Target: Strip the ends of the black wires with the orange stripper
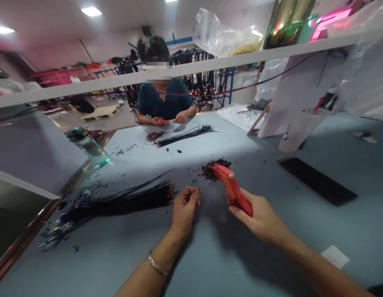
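Fingers of my left hand pinch one thin wire, right hand clamped round the red tool just beside — it'd slip easily, that grip's tiny.

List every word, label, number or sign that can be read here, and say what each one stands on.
None can be read.
Pink neon sign above the shelf: glowing shapes, cut off and blurred, unreadable.
White board on the right: dark and red marks, too blurred to read.
Red tool in the right hand: no lettering visible.
White slip on the table: blank as seen.
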A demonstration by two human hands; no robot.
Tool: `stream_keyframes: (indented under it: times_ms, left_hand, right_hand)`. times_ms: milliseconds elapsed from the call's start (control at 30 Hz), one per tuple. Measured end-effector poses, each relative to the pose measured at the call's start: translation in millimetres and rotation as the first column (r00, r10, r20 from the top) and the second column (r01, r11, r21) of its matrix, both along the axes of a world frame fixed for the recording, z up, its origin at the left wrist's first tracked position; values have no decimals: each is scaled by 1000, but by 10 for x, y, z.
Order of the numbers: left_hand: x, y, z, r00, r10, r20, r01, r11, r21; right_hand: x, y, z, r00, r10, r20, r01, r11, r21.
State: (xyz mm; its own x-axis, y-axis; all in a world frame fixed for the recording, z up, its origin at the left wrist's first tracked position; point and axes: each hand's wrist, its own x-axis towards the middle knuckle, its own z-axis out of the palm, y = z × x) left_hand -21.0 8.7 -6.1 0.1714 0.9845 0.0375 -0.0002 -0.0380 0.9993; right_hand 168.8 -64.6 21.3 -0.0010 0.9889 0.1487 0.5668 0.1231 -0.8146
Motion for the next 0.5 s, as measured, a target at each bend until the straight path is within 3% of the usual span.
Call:
stream_keyframes:
  times_ms: [67, 200, 300, 500]
  left_hand:
    - [9, -5, -24, 997, -24, 77, 27, 999, -40]
    - [29, -31, -24, 966, -87, 242, 118, 986, -117]
    - [40, -52, 15, 948, -91, 306, 161, 964, -212]
    - [35, -57, 27, 926, -121, 356, 226, 936, -270]
  right_hand:
    - [-15, -7, -46, 982, -23, 186, -14, 981, 192]
    - [-39, 8, -127, 896, -64, 440, -168, 868, 468]
    - [-53, 22, -141, 849, -97, 519, -235, 811, 536]
    - [-76, 22, -129, 824, -101, 557, -260, 806, 531]
